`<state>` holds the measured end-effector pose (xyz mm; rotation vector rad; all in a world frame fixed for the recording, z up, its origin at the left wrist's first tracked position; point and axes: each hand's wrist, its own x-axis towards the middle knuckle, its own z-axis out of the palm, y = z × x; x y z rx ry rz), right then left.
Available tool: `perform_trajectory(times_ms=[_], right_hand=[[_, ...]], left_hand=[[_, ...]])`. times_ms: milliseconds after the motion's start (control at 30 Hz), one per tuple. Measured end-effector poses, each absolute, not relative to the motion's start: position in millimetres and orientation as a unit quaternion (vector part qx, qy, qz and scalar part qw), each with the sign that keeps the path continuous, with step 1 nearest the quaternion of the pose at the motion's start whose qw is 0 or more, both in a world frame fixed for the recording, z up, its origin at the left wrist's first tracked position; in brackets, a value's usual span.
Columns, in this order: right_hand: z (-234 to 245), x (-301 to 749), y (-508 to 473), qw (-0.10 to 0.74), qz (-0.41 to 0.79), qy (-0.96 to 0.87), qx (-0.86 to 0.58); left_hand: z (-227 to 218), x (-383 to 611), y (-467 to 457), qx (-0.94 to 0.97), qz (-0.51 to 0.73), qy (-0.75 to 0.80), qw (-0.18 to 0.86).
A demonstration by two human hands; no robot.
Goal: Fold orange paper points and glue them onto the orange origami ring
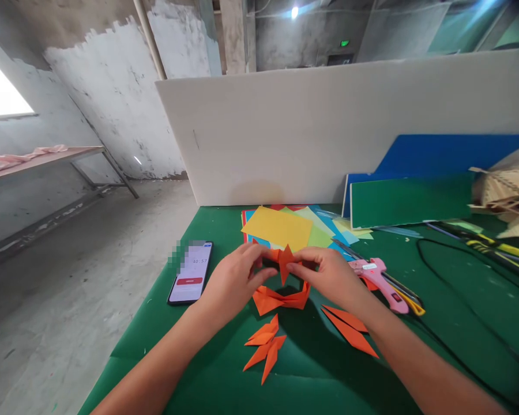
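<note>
Both hands meet over a green-covered table [190,369]. My left hand [233,282] and my right hand [328,276] pinch a chain of folded orange paper units [281,297]; one pointed unit [285,262] stands up between the fingertips, the rest curves down onto the table. Two joined orange units [266,346] lie loose in front of my left wrist. Two more flat orange units [348,328] lie beside my right forearm.
A phone [191,272] with a lit screen lies left of my hands. A stack of coloured paper sheets [281,227] sits behind them. A pink glue gun [380,282] and black cable [458,300] lie right. White board [328,127], green and blue boards [410,199] stand behind.
</note>
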<state>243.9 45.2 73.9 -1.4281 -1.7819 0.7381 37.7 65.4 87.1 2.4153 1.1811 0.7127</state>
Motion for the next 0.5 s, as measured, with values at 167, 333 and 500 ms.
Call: perform_trajectory(times_ms=[167,333,500], right_hand=[[68.2,240.8,51.1,0.37,0.279,-0.679,-0.569],[68.8,237.3,51.4,0.378,0.276,-0.679,-0.566],[68.0,236.7,50.3,0.385,0.267,-0.679,-0.566]], left_hand=[[66.8,25.4,65.7,0.909,0.106,0.389,0.107],[58.5,27.4,73.1,0.922,0.084,0.373,0.066],[55.4,31.1,80.3,0.921,0.108,0.359,0.107]])
